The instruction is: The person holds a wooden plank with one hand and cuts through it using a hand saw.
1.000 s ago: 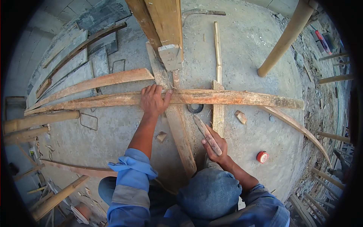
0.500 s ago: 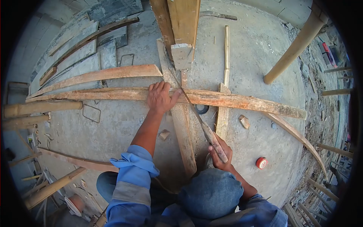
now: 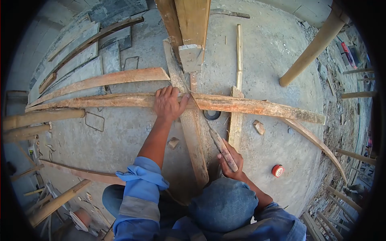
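My left hand (image 3: 169,103) grips a long rough plank (image 3: 249,106) near its middle, fingers over the far edge and thumb stretched along the top. My right hand (image 3: 232,162) is closed round the wooden handle of a handsaw (image 3: 222,146). Seen nearly edge-on, the thin blade crosses the plank just right of my left thumb. Under the plank lies a timber (image 3: 194,140) pointing toward me, and farther right another short timber (image 3: 236,128). How deep the blade sits in the wood cannot be made out.
A second plank (image 3: 120,77) lies behind the first. Wooden posts (image 3: 193,24) rise ahead, and a round pole (image 3: 313,46) leans at right. A red tape measure (image 3: 278,170), wood offcuts (image 3: 259,127) and a dark ring (image 3: 212,115) rest on the concrete floor. Boards (image 3: 110,56) lie at upper left.
My right hand and the saw have shifted slightly back toward me. My left hand keeps its place on the plank. The whole view has moved a little.
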Tool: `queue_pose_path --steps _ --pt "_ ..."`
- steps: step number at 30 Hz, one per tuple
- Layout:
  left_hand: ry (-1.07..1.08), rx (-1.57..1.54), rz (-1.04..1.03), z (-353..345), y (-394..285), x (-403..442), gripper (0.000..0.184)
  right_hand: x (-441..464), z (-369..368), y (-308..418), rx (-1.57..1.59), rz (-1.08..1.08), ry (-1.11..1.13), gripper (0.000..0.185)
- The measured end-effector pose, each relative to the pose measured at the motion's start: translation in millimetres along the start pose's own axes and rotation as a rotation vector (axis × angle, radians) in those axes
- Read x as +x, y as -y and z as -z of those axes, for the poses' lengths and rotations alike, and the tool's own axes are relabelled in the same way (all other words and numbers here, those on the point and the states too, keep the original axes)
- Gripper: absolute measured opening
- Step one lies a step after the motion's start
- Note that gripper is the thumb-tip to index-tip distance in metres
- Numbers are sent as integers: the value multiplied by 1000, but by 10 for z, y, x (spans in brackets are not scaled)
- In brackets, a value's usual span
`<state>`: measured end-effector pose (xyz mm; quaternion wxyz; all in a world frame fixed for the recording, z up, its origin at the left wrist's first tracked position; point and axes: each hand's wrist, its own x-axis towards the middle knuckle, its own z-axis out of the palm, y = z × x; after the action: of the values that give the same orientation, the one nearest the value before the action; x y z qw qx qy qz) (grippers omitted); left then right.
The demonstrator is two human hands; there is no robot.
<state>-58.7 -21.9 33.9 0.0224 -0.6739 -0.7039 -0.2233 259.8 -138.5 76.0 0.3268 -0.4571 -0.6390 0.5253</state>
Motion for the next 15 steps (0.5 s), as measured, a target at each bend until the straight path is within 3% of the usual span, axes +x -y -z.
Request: queue_pose_path --steps 8,13,15 --pt "3 -9 -27 -35 26 -29 27 1007 -439 98 7 82 -8 55" --pt "-15 -15 -32 -61 71 -61 25 60 69 -201 -103 166 -88 57" --pt "-18 -15 -23 -69 56 -23 25 16 94 -93 -55 37 -46 56"
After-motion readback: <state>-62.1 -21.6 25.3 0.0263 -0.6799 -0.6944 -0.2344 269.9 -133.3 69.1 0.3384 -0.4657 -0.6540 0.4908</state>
